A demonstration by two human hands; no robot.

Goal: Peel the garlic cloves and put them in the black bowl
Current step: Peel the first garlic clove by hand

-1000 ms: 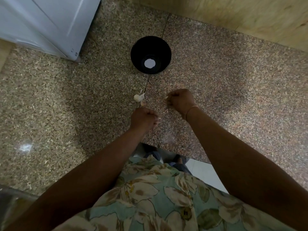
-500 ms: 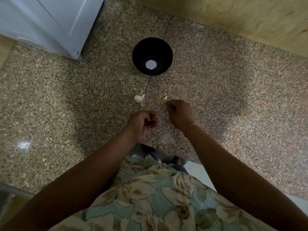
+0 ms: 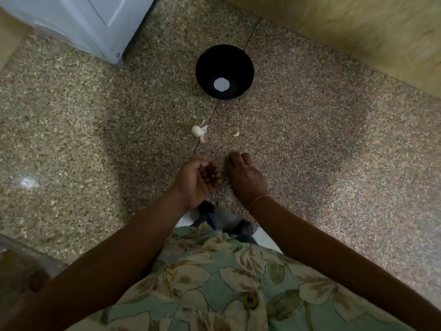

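Garlic cloves: whichever one is being peeled is hiding between the hands, too small and blurred to make out.
Left hand (image 3: 195, 180): is turning palm-up just past the counter's (image 3: 334, 151) near edge, fingers curling in toward the other hand. I cannot tell whether they are pinching a clove.
Right hand (image 3: 245, 175): is facing knuckles-up close beside it, fingers bent down. Its grip is also hidden. The two hands are nearly touching.
Garlic bulb (image 3: 198, 131): is lying farther in, mid-counter, with a pinkish clove (image 3: 203, 139) touching its near side and a loose pale piece (image 3: 236, 134) off to the right.
Black bowl (image 3: 224, 53): is sitting beyond that, toward the far edge by the wooden wall (image 3: 346, 32). No clove is showing inside, only a pale round spot (image 3: 221, 84).
Step, as I am judging it: peeling is only starting.
Doing it well: one hand should be steadying the clove while the other is nicking the root end and lifting the skin off in strips.
Risk: a slick clove may be slipping out over the near edge, so working farther in is looking safer.
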